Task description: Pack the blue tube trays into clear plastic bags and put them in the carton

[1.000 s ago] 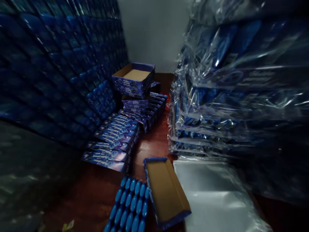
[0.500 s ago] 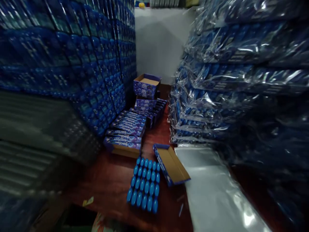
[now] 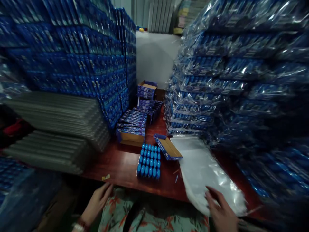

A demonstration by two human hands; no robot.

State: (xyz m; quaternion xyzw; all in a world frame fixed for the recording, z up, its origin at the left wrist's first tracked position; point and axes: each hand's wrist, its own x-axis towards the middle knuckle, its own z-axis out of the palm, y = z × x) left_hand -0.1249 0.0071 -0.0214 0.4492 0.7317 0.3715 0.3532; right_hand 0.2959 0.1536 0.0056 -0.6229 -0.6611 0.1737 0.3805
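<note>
Right hand [image 3: 220, 209] flat, fingers spread, on plastic bags [image 3: 205, 167] | left hand [image 3: 96, 203] loose, empty, at counter [image 3: 120, 167] edge | peel only the top bag; blue capsules [image 3: 149, 160] sit ahead, between your hands.

Red-brown table [image 3: 120, 167] carries blue capsules [image 3: 149, 160], open tray [image 3: 168, 147], plastic bags [image 3: 205, 170] (stacked).

You won't find any legible wording here. The blue boxes [image 3: 131, 124] lying flat behind the open tray [image 3: 168, 147] carry pale printing along their tops, but it's too blurred to read. The wrapped packs [image 3: 193, 106] stacked to the right of that tray show lettering smeared by glare and motion.
</note>
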